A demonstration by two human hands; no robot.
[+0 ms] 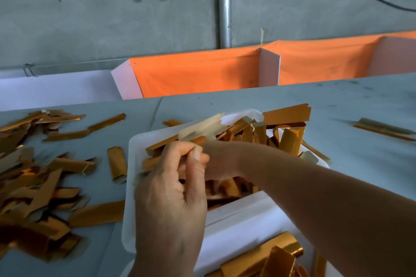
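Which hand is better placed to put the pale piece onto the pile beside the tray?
Probably the left hand: it pinches the pale piece, and the pile lies on its side. The right hand reaches across the white tray.

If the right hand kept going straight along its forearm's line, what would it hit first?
The left hand. The right hand points leftward over the white tray, its fingers hidden behind the left hand's curled fingers; whether they already touch is unclear.

Soft, dim daylight with faint shadows. The gold strips [33, 186] glint and blur at the left. Wide-angle bending curves the edges.
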